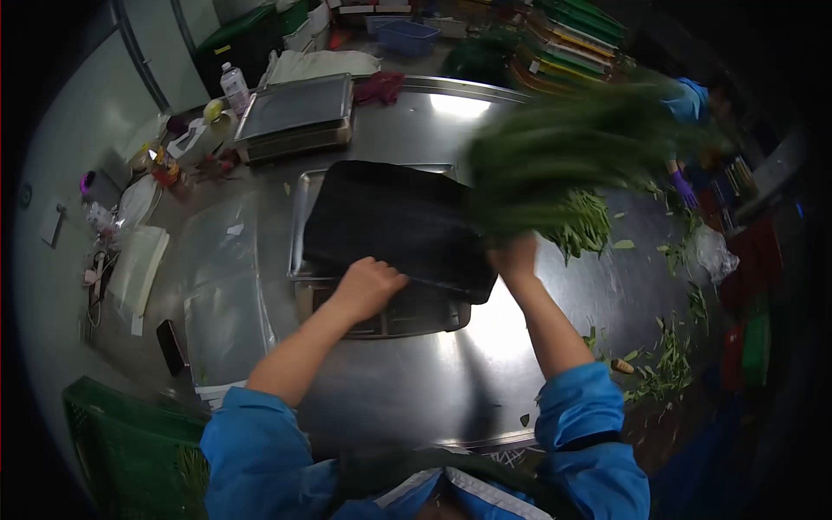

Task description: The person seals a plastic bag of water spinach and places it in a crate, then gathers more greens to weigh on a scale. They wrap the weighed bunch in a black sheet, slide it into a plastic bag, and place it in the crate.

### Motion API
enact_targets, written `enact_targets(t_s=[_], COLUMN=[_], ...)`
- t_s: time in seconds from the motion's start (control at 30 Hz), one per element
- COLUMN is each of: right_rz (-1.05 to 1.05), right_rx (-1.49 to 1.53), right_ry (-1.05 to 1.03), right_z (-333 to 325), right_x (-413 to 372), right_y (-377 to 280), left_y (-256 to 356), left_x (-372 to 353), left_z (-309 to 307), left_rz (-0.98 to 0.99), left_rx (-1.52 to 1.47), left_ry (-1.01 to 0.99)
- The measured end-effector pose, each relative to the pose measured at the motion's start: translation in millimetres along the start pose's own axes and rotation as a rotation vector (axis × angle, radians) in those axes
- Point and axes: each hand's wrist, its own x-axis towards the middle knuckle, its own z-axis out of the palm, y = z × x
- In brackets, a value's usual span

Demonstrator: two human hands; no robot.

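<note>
My left hand (pixel 371 288) is closed on the near edge of a black plastic sheet or bag (pixel 386 221). The black plastic lies over a scale with a metal tray (pixel 300 251), hiding most of its top. My right hand (pixel 517 258) grips the lower end of a large bunch of leafy greens (pixel 572 152), which is smeared by motion and leans up to the right. The right corner of the black plastic hangs close beside this hand. Behind the raised bunch, more greens (pixel 585 227) lie on the steel table (pixel 390 394).
Clear plastic bags (pixel 224 303) lie flat at left, near a dark phone-like object (pixel 172 347). A second scale (pixel 296 117) and a bottle (pixel 234 87) stand behind. Loose leaves (pixel 663 364) litter the right side. Another person's purple-gloved hand (pixel 683 186) shows at far right. A green crate (pixel 113 451) stands lower left.
</note>
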Motion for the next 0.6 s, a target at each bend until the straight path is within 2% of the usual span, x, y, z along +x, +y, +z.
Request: enact_targets(t_s=[0.07,0.13,0.17,0.2,0.23,0.27,0.3,0.33,0.4,0.43,0.47,0.53,0.6], right_rz=[-0.514,-0.558,-0.624,-0.524,-0.405,-0.288,-0.244,-0.196,-0.254,-0.238,-0.205,-0.343,-0.048], right_rx=[-0.372,-0.446,-0.365,-0.046,-0.041,-0.037,-0.023,0.17,0.167,0.176,0.234,0.216,0.509], right_ry=[-0.334,-0.473,-0.736,-0.956,-0.943,-0.936,-1.149,-1.267,-1.316,-1.258,-1.189,-0.872,-0.686], right_z=[45.5,24.1,-2.5,-17.5,-10.7,-4.7,15.5,31.4,6.8,17.3,13.2,16.3,5.1], right_x=[-12.8,31.5,52.0,76.1,88.7,93.3,87.2,74.3,92.2,95.2,96.8,93.2,95.1], right_y=[-43.8,-56.7,-57.2,-53.6,-52.6,-50.8,-43.5,-35.7,-47.0,-31.0,-24.1,-8.2,-17.2], left_y=[14.6,8.4,5.8,3.3,2.6,5.9,7.9,7.1,5.1,7.5,9.4,11.2,10.1], left_x=[4.5,-5.6,-11.6,-17.2,-22.3,-28.0,-33.7,-36.7,-40.4,-43.5,-45.9,-45.8,-45.0], left_z=[0.3,1.3,0.8,-0.1,0.0,2.1,2.9,1.6,-4.5,-4.5,-5.3,-7.5,-5.4], left_rz=[-0.008,-0.09,-0.111,-0.11,-0.108,-0.128,-0.105,-0.076,-0.1,-0.088,-0.072,-0.055,-0.057], left_rx=[-0.092,-0.125,-0.12,-0.118,-0.119,-0.123,-0.128,-0.128,-0.108,-0.116,-0.123,-0.136,-0.133], left_ry=[0.036,0.191,0.193,0.295,0.398,0.399,0.336,0.273,0.265,0.284,0.299,0.29,0.398])
